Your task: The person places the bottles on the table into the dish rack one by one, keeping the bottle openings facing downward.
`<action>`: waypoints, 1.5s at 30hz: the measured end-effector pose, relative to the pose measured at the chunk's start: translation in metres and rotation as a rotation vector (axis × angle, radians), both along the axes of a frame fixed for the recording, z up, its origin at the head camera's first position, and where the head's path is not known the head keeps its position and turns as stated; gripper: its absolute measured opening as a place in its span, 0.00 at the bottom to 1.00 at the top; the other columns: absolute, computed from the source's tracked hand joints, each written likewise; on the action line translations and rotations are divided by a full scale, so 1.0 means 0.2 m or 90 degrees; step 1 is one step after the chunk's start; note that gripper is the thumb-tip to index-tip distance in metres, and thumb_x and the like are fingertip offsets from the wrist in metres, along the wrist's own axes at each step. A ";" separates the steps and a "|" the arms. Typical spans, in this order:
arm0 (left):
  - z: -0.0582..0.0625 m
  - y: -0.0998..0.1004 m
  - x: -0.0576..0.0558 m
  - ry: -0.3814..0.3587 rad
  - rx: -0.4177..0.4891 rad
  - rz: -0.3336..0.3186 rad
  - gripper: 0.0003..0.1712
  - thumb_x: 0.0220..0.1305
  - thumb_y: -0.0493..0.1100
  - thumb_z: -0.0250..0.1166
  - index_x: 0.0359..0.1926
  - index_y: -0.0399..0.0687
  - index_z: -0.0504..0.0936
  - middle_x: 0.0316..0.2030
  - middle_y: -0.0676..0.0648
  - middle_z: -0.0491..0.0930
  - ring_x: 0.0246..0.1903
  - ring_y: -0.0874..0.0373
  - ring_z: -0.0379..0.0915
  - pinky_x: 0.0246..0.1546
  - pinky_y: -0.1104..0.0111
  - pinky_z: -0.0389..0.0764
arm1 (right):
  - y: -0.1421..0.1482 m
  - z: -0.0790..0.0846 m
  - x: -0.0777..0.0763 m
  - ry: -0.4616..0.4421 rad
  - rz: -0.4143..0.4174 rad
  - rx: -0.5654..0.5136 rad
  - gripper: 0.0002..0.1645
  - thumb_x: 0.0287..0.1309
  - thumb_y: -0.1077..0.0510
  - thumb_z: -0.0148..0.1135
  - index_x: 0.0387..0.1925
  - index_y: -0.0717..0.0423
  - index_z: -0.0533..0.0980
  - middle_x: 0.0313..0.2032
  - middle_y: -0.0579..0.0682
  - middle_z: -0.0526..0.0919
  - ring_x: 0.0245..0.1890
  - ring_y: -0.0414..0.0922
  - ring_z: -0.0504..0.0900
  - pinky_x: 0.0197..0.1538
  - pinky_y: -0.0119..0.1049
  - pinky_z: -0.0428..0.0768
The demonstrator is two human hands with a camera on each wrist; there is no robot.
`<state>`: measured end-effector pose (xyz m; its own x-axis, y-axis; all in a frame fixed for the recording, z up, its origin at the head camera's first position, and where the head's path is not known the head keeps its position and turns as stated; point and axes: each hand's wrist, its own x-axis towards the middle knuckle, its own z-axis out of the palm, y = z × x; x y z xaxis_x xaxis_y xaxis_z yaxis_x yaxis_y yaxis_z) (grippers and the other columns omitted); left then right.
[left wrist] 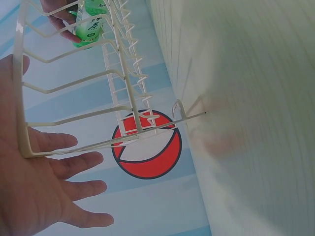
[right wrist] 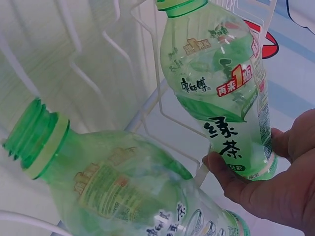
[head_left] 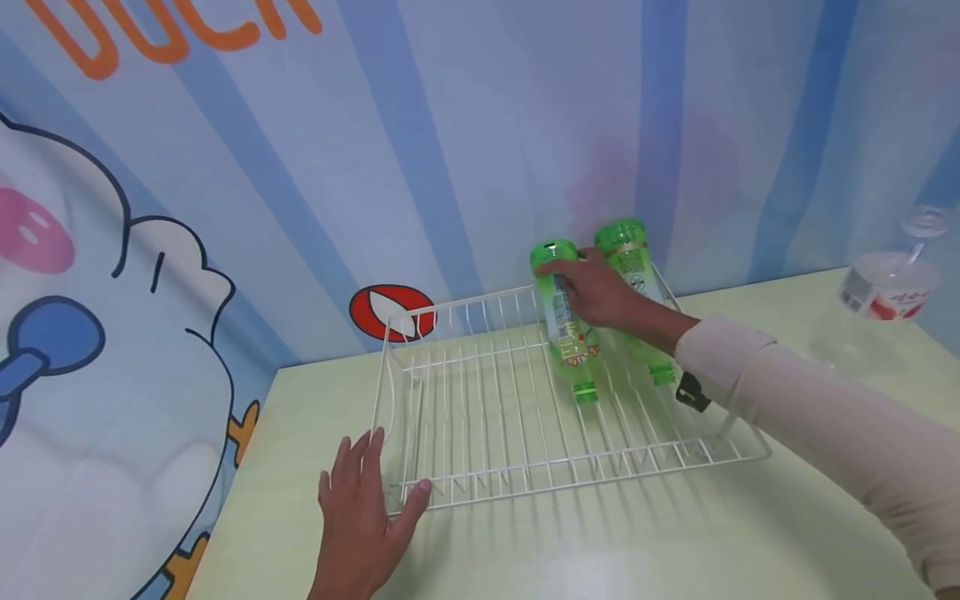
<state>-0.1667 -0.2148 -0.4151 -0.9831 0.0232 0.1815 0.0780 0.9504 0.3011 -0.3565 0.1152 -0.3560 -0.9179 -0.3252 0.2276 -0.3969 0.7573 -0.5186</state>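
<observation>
A white wire rack (left wrist: 21,98) sits on the table. My right hand (head_left: 596,287) grips an upside-down green tea bottle (head_left: 562,325) near its base, with the bottle's capless mouth pointing down into the rack. In the right wrist view, thumb and fingers pinch the base end of this bottle (right wrist: 216,88). Beside it on the right, a second green bottle (right wrist: 133,182) leans neck-down in the rack, also capless. My left hand (head_left: 360,508) lies at the rack's front left corner, fingers spread and straight. In the left wrist view, that hand (left wrist: 44,187) is against the end wires.
A clear plastic bottle (head_left: 892,287) with a red and white label stands on the table at the far right. Behind the pale table (head_left: 307,467) rises a blue striped wall (head_left: 480,125) with cartoon prints, close to the rack's back side.
</observation>
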 end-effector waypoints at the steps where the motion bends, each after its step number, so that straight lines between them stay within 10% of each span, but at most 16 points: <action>1: 0.00 0.00 0.00 -0.002 0.001 0.001 0.49 0.58 0.67 0.57 0.70 0.44 0.53 0.67 0.38 0.56 0.68 0.40 0.40 0.61 0.38 0.42 | 0.00 0.00 0.00 0.002 0.006 0.003 0.22 0.68 0.62 0.44 0.61 0.51 0.69 0.45 0.63 0.80 0.61 0.65 0.59 0.56 0.55 0.67; 9: -0.01 0.00 0.00 -0.029 0.016 0.013 0.49 0.57 0.65 0.59 0.71 0.44 0.53 0.67 0.38 0.55 0.68 0.41 0.37 0.62 0.38 0.39 | 0.00 -0.03 0.00 -0.042 0.000 -0.003 0.36 0.55 0.51 0.65 0.65 0.47 0.64 0.65 0.63 0.60 0.69 0.63 0.40 0.58 0.64 0.62; 16: 0.00 0.00 0.00 -0.019 0.001 0.009 0.50 0.58 0.68 0.57 0.71 0.45 0.53 0.68 0.39 0.55 0.69 0.40 0.38 0.62 0.38 0.40 | -0.01 -0.03 0.02 -0.014 -0.022 -0.016 0.39 0.54 0.52 0.67 0.66 0.43 0.62 0.68 0.71 0.42 0.63 0.65 0.60 0.48 0.57 0.75; 27: 0.01 0.01 0.00 -0.042 0.021 0.016 0.51 0.57 0.66 0.59 0.71 0.45 0.50 0.68 0.39 0.52 0.69 0.41 0.36 0.63 0.39 0.39 | 0.01 -0.03 0.04 -0.014 -0.020 -0.006 0.39 0.56 0.49 0.64 0.67 0.39 0.59 0.68 0.71 0.42 0.64 0.66 0.57 0.34 0.48 0.80; 37: 0.00 0.00 -0.02 -0.036 0.010 0.005 0.51 0.57 0.68 0.57 0.71 0.43 0.51 0.68 0.39 0.54 0.69 0.41 0.36 0.63 0.40 0.41 | 0.08 0.01 0.09 0.007 -0.002 -0.035 0.36 0.57 0.50 0.64 0.66 0.40 0.61 0.65 0.73 0.47 0.67 0.64 0.49 0.45 0.62 0.74; 45: 0.01 0.00 -0.01 -0.068 0.036 0.020 0.53 0.57 0.65 0.60 0.71 0.40 0.49 0.68 0.37 0.51 0.69 0.41 0.36 0.64 0.42 0.40 | 0.12 0.06 0.13 0.016 0.010 -0.018 0.40 0.58 0.47 0.62 0.69 0.41 0.57 0.64 0.73 0.48 0.54 0.64 0.72 0.40 0.56 0.76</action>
<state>-0.1693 -0.2145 -0.4134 -0.9970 -0.0148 0.0762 0.0136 0.9330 0.3597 -0.3297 0.1392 -0.3449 -0.9068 -0.3324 0.2594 -0.4214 0.7361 -0.5297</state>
